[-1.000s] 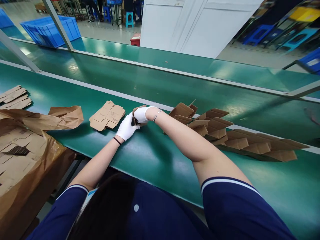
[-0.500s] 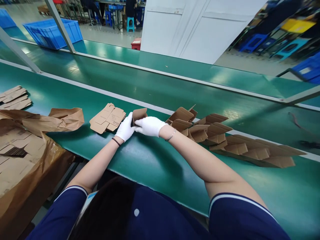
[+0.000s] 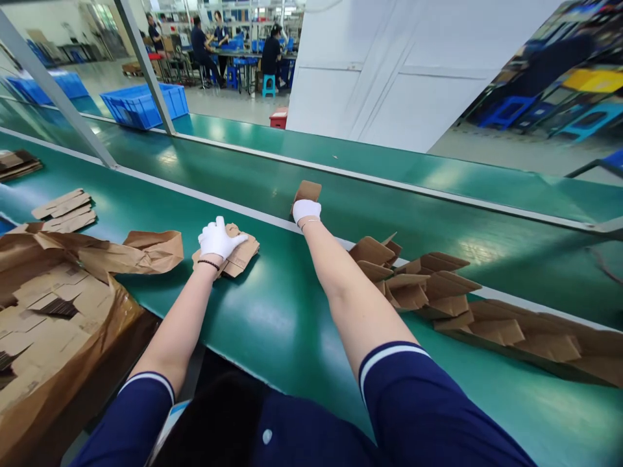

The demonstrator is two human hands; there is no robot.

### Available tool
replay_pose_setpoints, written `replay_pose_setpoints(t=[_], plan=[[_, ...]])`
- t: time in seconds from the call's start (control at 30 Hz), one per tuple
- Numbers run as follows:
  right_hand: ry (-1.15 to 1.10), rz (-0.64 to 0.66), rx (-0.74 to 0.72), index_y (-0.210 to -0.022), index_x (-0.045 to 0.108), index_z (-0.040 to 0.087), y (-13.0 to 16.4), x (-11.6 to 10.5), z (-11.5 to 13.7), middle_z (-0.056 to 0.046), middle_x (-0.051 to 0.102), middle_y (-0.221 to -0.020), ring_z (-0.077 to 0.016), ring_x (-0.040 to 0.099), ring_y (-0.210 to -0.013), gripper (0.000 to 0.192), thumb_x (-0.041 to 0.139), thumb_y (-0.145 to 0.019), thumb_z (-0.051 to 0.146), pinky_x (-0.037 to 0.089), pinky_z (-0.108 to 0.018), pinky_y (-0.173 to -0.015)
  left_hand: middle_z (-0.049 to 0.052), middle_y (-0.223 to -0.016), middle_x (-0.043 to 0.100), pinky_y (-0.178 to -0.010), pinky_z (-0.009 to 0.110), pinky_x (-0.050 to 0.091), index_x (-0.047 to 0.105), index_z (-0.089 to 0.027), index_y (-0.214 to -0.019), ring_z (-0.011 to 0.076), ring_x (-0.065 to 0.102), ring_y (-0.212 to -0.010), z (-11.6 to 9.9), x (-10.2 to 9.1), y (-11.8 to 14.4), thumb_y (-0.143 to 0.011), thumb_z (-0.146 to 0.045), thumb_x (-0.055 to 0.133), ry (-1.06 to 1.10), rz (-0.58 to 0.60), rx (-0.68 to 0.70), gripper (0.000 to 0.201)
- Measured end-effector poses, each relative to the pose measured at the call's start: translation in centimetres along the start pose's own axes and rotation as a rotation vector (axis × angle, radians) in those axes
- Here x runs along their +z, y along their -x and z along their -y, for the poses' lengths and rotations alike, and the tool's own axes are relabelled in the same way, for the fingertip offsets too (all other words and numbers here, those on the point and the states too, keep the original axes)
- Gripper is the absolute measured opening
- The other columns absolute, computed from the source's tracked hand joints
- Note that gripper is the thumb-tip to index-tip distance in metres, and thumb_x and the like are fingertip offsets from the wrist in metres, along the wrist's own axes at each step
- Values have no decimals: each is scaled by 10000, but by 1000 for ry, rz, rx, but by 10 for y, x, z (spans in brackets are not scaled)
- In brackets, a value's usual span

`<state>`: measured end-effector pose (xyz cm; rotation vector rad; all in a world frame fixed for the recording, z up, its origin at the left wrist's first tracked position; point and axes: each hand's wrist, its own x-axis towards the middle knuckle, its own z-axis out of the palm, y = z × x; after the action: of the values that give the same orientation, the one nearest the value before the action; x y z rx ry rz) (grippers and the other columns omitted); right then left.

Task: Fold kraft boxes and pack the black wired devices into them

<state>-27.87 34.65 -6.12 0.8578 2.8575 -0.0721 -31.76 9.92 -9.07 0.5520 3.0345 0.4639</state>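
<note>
Green conveyor belt (image 3: 302, 324) stretches before us, a brown paper bag (image 3: 58, 324) of flat blanks at our left and a row of folded cartons (image 3: 438, 292) at our right. Our left hand (image 3: 217, 239) lies spread on a small stack of flat blanks (image 3: 241, 256). Our right hand (image 3: 306, 209), reaching forward, grips a folded carton (image 3: 307, 191) at the belt's far rail.

Both arms reach forward, bare below dark short sleeves; the left hand (image 3: 217, 239), white-gloved, lies palm down with fingers spread; the right hand (image 3: 306, 210), also gloved, stretches farther out, fingers curled closed, wrist straight.
</note>
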Motion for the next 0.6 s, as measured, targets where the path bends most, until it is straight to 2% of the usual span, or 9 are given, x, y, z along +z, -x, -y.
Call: replay_pose_setpoints(t=[0.07, 0.13, 0.2, 0.27, 0.33, 0.4, 0.47, 0.53, 0.6], plan=[[-15, -30, 26, -1258, 625, -47, 2, -2, 5, -368, 634, -1180, -357, 627, -1168, 406, 431, -920, 64, 495, -432, -873, 223, -1140, 657, -879, 492, 506, 527, -138, -1224, 418, 630, -1078, -1, 3, -2, -796, -648, 617, -5, 5, -14, 672], [-13, -86, 28, -1307, 585, -38, 15, 3, 13, -365, 602, -1242, -342, 603, -1199, 423, 441, -960, 157, 492, -424, -905, 209, -1106, 677, -869, 464, 504, 531, -148, -1202, 394, 654, -1043, -3, 2, -2, -856, -569, 572, -7, 5, -19, 546], [-96, -167, -70, -1354, 571, 53, 38, 16, 22, -297, 586, -1325, -307, 582, -1229, 450, 447, -996, 297, 481, -422, -964, 205, -1099, 685, -864, 452, 502, 536, -153, -1199, 381, 667, -1026, -5, -3, 1, -899, -521, 524, -6, -31, -14, 475], [-366, -214, -238, -1374, 572, 164, 66, 31, 29, -191, 595, -1372, -249, 596, -1206, 486, 504, -979, 439, 473, -391, -1012, 201, -1111, 687, -863, 451, 504, 542, -158, -1216, 375, 672, -1019, -7, -11, 6, -930, -518, 474, 29, -112, 8, 465], [-779, -218, -361, -1376, 574, 209, 92, 44, 34, -123, 602, -1387, -206, 621, -1158, 549, 605, -910, 498, 495, -340, -998, 194, -1141, 686, -882, 453, 506, 554, -164, -1243, 368, 669, -1039, -11, -18, 14, -946, -529, 442, 119, -222, 56, 483], [-1168, -208, -390, -1349, 588, 205, 113, 52, 33, -106, 598, -1395, -194, 621, -1167, 588, 681, -841, 485, 516, -315, -972, 176, -1180, 686, -934, 453, 500, 589, -171, -1233, 351, 657, -1091, -15, -22, 25, -961, -518, 414, 273, -310, 138, 475], [-1455, -223, -393, -1262, 632, 193, 127, 54, 29, -106, 604, -1381, -202, 605, -1207, 543, 706, -803, 473, 506, -330, -1002, 147, -1179, 699, -993, 440, 489, 644, -176, -1159, 312, 653, -1115, -21, -21, 38, -975, -502, 382, 498, -330, 243, 456], [-1632, -251, -362, -1124, 661, 180, 136, 52, 23, -111, 631, -1332, -208, 611, -1196, 467, 715, -772, 482, 478, -354, -1047, 115, -1126, 716, -999, 404, 501, 677, -184, -1054, 265, 666, -1080, -30, -16, 53, -973, -517, 389, 795, -269, 308, 448], [-1712, -307, -315, -998, 640, 185, 144, 49, 18, -109, 652, -1273, -209, 626, -1147, 408, 724, -746, 494, 470, -370, -1056, 82, -1035, 723, -931, 363, 542, 668, -195, -969, 224, 686, -996, -41, -9, 68, -953, -567, 435, 1139, -155, 275, 440]])
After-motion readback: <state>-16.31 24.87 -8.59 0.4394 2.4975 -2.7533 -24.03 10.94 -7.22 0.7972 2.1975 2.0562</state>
